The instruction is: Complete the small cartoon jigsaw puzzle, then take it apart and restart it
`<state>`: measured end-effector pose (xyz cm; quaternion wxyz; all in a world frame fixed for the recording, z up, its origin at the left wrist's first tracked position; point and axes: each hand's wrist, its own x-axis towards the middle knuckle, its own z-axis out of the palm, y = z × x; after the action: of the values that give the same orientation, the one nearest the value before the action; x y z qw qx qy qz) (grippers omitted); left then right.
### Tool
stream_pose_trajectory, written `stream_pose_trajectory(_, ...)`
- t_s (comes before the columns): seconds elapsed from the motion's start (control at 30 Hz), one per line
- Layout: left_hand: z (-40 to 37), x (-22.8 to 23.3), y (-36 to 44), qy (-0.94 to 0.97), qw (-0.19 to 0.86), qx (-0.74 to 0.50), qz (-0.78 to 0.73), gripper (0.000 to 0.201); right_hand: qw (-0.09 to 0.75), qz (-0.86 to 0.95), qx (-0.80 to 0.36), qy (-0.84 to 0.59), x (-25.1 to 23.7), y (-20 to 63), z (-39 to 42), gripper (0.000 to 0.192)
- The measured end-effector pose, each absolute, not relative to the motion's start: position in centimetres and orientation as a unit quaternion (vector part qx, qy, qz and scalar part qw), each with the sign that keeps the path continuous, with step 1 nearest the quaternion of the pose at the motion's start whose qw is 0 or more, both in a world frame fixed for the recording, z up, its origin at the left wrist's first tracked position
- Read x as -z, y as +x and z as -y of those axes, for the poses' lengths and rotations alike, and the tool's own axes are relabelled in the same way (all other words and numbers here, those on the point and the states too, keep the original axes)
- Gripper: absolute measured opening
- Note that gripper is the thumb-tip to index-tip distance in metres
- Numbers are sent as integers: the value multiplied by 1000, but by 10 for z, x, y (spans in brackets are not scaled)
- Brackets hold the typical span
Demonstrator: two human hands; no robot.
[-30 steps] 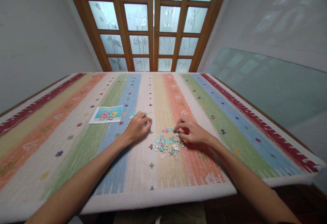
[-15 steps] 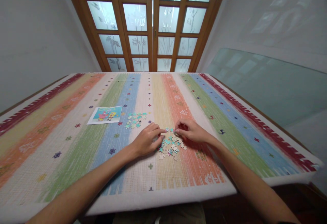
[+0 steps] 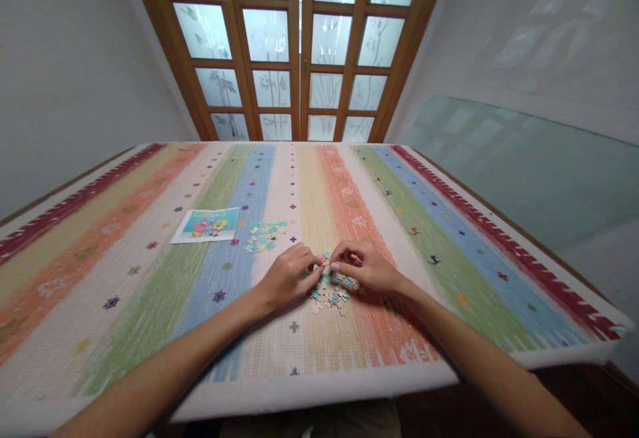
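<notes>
cloth (image 3: 150,278): woven, coarse, matt, striped | pieces (image 3: 329,291): flat card, printed | picture (image 3: 207,223): smooth printed paper | door (image 3: 299,45): varnished wood, frosted glass | wall (image 3: 74,78): matt paint

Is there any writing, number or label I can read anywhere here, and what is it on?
None can be read.
The picture card on the striped cloth shows cartoon figures; any lettering on it is too small to read.
The puzzle pieces under the left hand and right hand show only colour patches.
</notes>
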<state>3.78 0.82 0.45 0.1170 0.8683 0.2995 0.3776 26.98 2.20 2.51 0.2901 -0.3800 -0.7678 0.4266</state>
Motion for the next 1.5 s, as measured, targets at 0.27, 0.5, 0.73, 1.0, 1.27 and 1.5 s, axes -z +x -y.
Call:
stream_pose_trajectory(0.27, -48, -4, -7, 847, -37, -334, -412, 17, 303, 763, -405, -403, -24, 275, -27, 19)
stream_pose_trajectory(0.5, -53, -3, -15, 846, -17, -245, -473, 22, 314, 767, -382, -409, -25, 279, -32, 19)
stream_pose_trajectory(0.73, -51, -2, -12, 833, -16, -253, -492, 27, 343, 767, -313, -443, -29, 291, -42, 17)
stream_pose_trajectory(1.0, -45, -7, -6, 848, 16, -282, -449, 23, 193, 830, -336, -402, -30, 313, -53, 14)
stream_pose_trajectory(1.27, -21, -8, 20, 891, 97, -292, -333, 21, 163, 836, -333, -404, -26, 314, -53, 6)
stream_pose_trajectory(1.5, -16, -8, 24, 890, 115, -302, -323, 17, 170, 832, -343, -402, -27, 316, -54, 13)
